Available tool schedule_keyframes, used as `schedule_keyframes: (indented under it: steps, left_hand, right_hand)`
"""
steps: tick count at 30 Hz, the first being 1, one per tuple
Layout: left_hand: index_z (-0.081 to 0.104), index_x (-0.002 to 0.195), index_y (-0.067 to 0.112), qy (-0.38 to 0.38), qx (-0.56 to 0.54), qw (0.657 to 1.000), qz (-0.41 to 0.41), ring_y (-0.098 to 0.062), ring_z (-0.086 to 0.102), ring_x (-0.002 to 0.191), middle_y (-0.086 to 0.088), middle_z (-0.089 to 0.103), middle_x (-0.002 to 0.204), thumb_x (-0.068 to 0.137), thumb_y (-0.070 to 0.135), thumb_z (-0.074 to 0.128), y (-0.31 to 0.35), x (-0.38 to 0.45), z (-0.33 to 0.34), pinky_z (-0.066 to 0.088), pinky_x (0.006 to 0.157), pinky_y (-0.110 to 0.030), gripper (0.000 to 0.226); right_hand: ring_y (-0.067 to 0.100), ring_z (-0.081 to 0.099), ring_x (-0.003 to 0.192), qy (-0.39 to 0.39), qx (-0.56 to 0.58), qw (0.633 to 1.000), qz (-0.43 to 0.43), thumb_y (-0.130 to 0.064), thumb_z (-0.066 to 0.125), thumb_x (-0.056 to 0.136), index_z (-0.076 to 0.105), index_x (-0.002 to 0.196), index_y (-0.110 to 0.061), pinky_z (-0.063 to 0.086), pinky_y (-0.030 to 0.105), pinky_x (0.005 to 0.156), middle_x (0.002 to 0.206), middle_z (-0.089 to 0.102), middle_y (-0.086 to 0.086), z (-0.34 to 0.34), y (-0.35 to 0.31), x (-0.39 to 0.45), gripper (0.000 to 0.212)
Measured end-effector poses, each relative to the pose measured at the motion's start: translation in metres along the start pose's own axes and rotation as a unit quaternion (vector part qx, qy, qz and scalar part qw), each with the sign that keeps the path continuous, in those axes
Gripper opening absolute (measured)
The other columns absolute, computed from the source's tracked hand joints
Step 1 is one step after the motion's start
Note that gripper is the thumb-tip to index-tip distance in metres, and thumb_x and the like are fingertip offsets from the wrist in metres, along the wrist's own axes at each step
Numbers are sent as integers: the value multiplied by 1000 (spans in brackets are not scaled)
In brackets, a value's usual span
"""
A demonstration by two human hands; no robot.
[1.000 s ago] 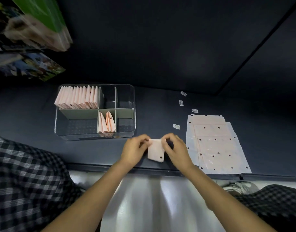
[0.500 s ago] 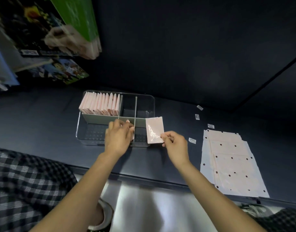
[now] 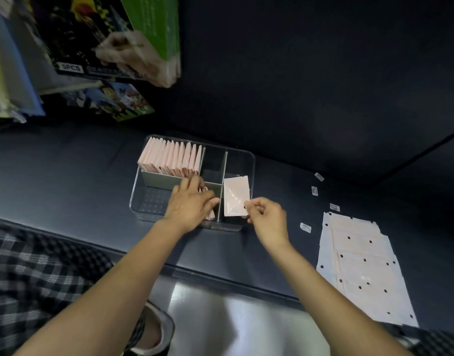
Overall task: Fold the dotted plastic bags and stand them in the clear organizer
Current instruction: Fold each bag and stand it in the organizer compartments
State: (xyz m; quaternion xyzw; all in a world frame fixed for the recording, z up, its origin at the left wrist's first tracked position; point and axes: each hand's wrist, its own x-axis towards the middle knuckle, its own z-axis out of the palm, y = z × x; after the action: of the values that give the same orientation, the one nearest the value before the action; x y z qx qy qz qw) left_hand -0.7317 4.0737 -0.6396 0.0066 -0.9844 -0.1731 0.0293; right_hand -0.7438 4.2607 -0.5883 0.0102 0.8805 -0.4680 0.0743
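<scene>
My right hand [image 3: 265, 217] pinches a folded pink dotted bag [image 3: 235, 196] by its lower right corner and holds it over the front right compartment of the clear organizer [image 3: 249, 160]. My left hand [image 3: 191, 205] lies with straight fingers on the folded bags [image 3: 208, 201] standing in the front middle compartment, covering most of them. A row of several folded pink bags [image 3: 170, 159] stands in the back left compartment. A stack of flat dotted bags [image 3: 362, 263] lies on the dark table to the right.
Several small white stickers [image 3: 305, 227] lie on the table between the organizer and the flat stack. Boxes and packaged goods [image 3: 97, 47] hang over the back left. The table's front edge [image 3: 220, 274] runs just below my forearms, with my checked trousers [image 3: 28, 278] at the left.
Both hands moved from the table front to the organizer. The right hand carried the folded bag up over the front right compartment, and the left hand went onto the bags in the front middle compartment.
</scene>
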Motion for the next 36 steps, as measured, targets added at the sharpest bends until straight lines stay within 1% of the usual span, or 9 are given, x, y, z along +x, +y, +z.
schedule_keyframes:
  steps: [4, 9, 12, 17, 21, 24, 26, 31, 36]
  left_hand:
    - [64, 93, 26, 35, -16, 999, -30, -21, 32, 108, -1, 40, 117, 84, 46, 62, -5, -6, -2, 34, 87, -35, 21]
    - [63, 93, 27, 52, -49, 995, -73, -23, 32, 111, 0, 41, 120, 81, 36, 67, -5, -10, -2, 28, 90, -37, 15]
    - [62, 98, 28, 55, -80, 990, -102, -22, 33, 109, 0, 40, 119, 80, 33, 67, -5, -12, 1, 25, 87, -34, 20]
    - [59, 113, 24, 61, -182, 968, -161, -24, 45, 109, -1, 42, 115, 82, 30, 69, 1, -16, 7, 37, 92, -38, 33]
    - [65, 108, 25, 85, -265, 950, -138, -20, 51, 101, 5, 43, 109, 86, 22, 66, 4, -19, 6, 44, 76, -32, 22]
    - [71, 100, 22, 69, -235, 965, -94, -20, 43, 108, 0, 46, 115, 92, 23, 58, 4, -21, 9, 43, 86, -35, 16]
    - [73, 97, 17, 48, -186, 978, -82, -25, 41, 110, -4, 47, 123, 95, 28, 53, 2, -22, 10, 42, 91, -40, 22]
    - [69, 108, 23, 46, -42, 995, -83, -32, 35, 114, -8, 45, 132, 95, 35, 51, 8, -26, 7, 33, 89, -44, 26]
    - [62, 117, 12, 87, -23, 993, -75, -36, 40, 116, -17, 47, 126, 94, 28, 54, 45, -34, 4, 33, 94, -51, 30]
  right_hand:
    - [19, 66, 72, -15, -119, 992, -38, -21, 57, 88, 65, 74, -18, 51, 29, 70, 70, 70, 1, 14, -11, 4, 16]
    - [34, 61, 84, -40, -282, 955, -81, -21, 49, 89, 65, 82, -10, 49, 34, 70, 86, 68, 13, 39, -28, 8, 21]
    - [38, 61, 87, -60, -316, 945, -60, -18, 47, 88, 65, 87, -5, 46, 33, 67, 91, 66, 16, 53, -33, 9, 22]
    - [33, 64, 92, -92, -260, 960, 41, -23, 50, 88, 70, 87, -7, 53, 33, 78, 91, 71, 14, 70, -30, 8, 25]
    - [27, 65, 94, -106, -208, 967, 97, -39, 47, 93, 70, 84, -13, 52, 34, 83, 93, 72, 11, 78, -24, 8, 36]
    - [19, 62, 75, -150, -178, 968, 92, -33, 42, 95, 59, 60, -15, 47, 26, 71, 62, 67, 3, 76, -23, 8, 42]
    - [12, 58, 61, -174, -141, 972, 67, -26, 43, 95, 58, 59, -16, 45, 24, 67, 50, 60, -1, 67, -21, 5, 40]
    - [2, 60, 62, -57, -75, 995, -18, -21, 55, 92, 70, 96, -23, 46, 21, 69, 59, 65, -5, 9, 18, -6, 16]
    - [27, 61, 100, 54, -180, 981, 49, -16, 62, 88, 65, 112, -12, 46, 32, 86, 103, 68, 8, -94, 113, -22, 24]
